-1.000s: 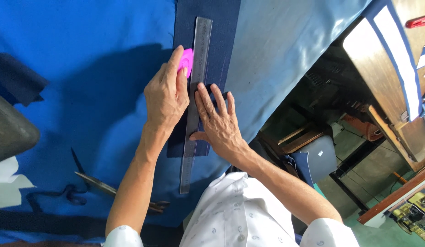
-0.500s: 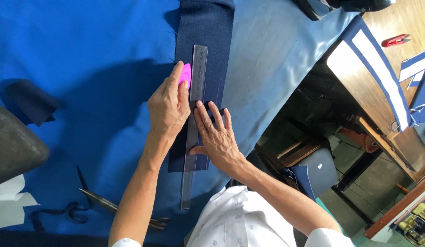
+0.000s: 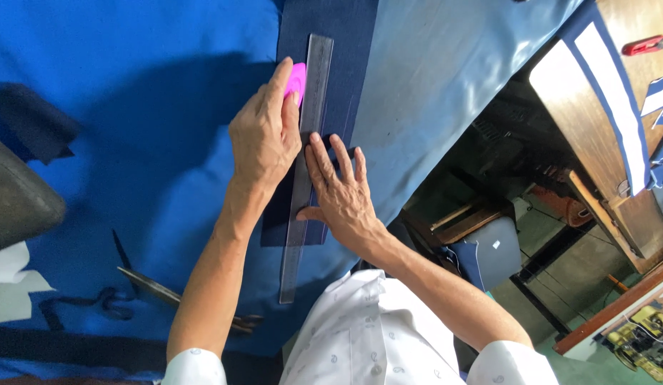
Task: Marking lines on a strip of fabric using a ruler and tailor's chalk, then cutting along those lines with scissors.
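I see the left hand (image 3: 263, 135) pinching a pink chalk piece (image 3: 296, 78) against the left edge of the steel ruler (image 3: 306, 164). The right hand (image 3: 340, 191) lies flat with fingers spread, gripping nothing and pressing on the ruler and the navy fabric strip (image 3: 338, 43) under it. The ruler runs near to far along the strip, on bright blue cloth (image 3: 131, 85) covering the worktop. Scissors (image 3: 142, 281) lie near-left, well apart from the hands. A dark grey object (image 3: 17, 199) sits at the left edge. A wooden table (image 3: 595, 142) stands to the right.
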